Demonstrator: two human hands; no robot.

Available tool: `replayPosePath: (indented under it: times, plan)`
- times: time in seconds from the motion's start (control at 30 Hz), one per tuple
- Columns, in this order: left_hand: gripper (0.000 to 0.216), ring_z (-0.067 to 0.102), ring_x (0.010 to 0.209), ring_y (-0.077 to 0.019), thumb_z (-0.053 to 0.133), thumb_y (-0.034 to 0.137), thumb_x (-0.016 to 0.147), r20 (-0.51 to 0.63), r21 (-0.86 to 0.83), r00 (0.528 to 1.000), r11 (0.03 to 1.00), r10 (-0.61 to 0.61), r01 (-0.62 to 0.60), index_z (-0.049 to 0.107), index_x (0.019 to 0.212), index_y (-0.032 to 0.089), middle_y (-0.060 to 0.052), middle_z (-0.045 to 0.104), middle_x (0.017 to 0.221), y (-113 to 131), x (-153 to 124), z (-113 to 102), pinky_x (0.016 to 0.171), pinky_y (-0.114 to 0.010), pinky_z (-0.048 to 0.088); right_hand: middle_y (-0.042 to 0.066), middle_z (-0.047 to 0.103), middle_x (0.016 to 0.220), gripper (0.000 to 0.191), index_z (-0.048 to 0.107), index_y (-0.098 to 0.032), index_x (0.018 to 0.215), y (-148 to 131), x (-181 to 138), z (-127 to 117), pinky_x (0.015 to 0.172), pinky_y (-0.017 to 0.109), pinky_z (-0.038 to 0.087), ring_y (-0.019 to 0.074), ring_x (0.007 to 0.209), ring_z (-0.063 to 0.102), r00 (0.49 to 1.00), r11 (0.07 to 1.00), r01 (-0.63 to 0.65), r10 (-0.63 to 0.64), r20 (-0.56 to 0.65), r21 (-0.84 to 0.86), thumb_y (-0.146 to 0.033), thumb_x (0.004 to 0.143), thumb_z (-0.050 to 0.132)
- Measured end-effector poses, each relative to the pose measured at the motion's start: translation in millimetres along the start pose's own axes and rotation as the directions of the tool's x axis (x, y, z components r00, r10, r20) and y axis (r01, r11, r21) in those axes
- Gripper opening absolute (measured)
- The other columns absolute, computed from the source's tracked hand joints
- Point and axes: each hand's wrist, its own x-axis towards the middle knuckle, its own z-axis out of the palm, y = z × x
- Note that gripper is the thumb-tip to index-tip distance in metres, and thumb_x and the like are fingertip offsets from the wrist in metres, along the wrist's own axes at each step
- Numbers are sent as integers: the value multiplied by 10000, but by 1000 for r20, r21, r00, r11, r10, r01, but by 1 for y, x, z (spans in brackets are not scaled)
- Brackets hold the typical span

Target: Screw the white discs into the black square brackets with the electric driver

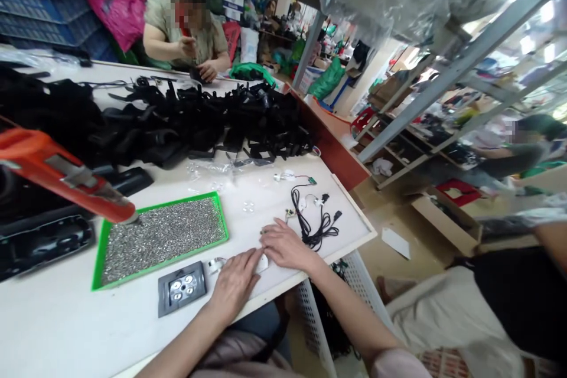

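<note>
Loosely bent, hands (235,281) (284,243) together; white part (263,263) between

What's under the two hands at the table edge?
Part of a white piece shows between the left hand and right hand; anything fully beneath them is covered.

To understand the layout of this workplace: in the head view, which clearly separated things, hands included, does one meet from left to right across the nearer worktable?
Orange power screwdriver → dark square housing with four silvery discs → left hand → right hand → bundled black cable.
</note>
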Motion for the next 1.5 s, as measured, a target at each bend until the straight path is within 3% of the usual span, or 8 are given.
replayPosePath:
  times: [0.43, 0.53, 0.7, 0.83, 0.93, 1.07, 1.3, 1.5]
  plan:
    - [359, 678, 984, -191, 397, 358, 933, -64, -562, 944, 793, -325, 235, 636, 1155, 211, -61, 717, 1106, 0, -7, -55, 892, -311, 526, -18, 622, 598, 149, 619, -155, 778, -55, 11, -16, 585, 226, 491, 117, 561, 613, 907, 553, -256, 421, 0, 793, -276, 843, 563]
    - [342, 679, 864, -209, 498, 455, 871, 9, -680, 881, 643, -474, 353, 696, 864, 177, -47, 743, 906, -6, -3, -72, 814, -311, 534, -1, 660, 712, 156, 651, -160, 922, -60, 13, -12, 645, 245, 519, 130, 654, 636, 893, 572, -274, 450, -16, 773, -228, 789, 606]
    - [362, 642, 746, -194, 554, 501, 816, 153, -746, 872, 524, -464, 410, 689, 847, 166, -23, 719, 786, -8, 3, -101, 712, -280, 508, 85, 600, 1276, 889, 343, -237, 1438, -80, 22, -2, 947, 362, 486, 217, 1099, 598, 946, 579, -216, 325, 21, 786, -196, 655, 762]
    - [383, 646, 794, -213, 551, 506, 817, 104, -712, 831, 542, -547, 446, 698, 941, 175, -44, 729, 859, -7, -2, -108, 738, -290, 493, 34, 689, 1023, 822, 265, -226, 1465, -104, 30, 20, 799, 305, 546, 160, 856, 656, 922, 492, -199, 386, -7, 847, -202, 756, 681]
    - [423, 645, 768, -207, 555, 535, 806, 64, -728, 756, 488, -652, 482, 686, 971, 169, -41, 728, 844, -12, -16, -99, 705, -285, 499, -11, 674, 800, 686, 320, -213, 1432, -119, 25, 41, 699, 256, 544, 130, 690, 637, 882, 691, -147, 415, -222, 707, -169, 814, 615]
    - [473, 627, 628, -180, 526, 539, 811, 163, -725, 731, 422, -663, 544, 686, 1058, 170, -45, 737, 837, -20, -57, -90, 611, -287, 526, 25, 678, 744, 333, 557, -184, 1219, -133, 11, 61, 605, 262, 495, 146, 624, 624, 859, 990, 43, 32, -511, 134, -130, 890, 548]
    - [505, 642, 1011, -246, 585, 508, 803, -176, -315, 754, 762, -633, 566, 592, 1232, 243, -74, 665, 1146, -54, -121, -94, 860, -370, 535, -8, 594, 570, 194, 623, -151, 1041, -144, 17, 74, 509, 297, 362, 143, 522, 512, 823, 979, 113, -189, -535, -171, -87, 859, 606]
    - [651, 580, 1134, -291, 690, 430, 743, -79, -173, 882, 877, -465, 447, 491, 1331, 233, -107, 617, 1271, -80, -114, -78, 964, -461, 460, -18, 552, 575, 154, 645, -197, 1011, -141, 39, 87, 545, 318, 308, 148, 565, 488, 856, 951, 57, -204, -476, -305, -142, 870, 616]
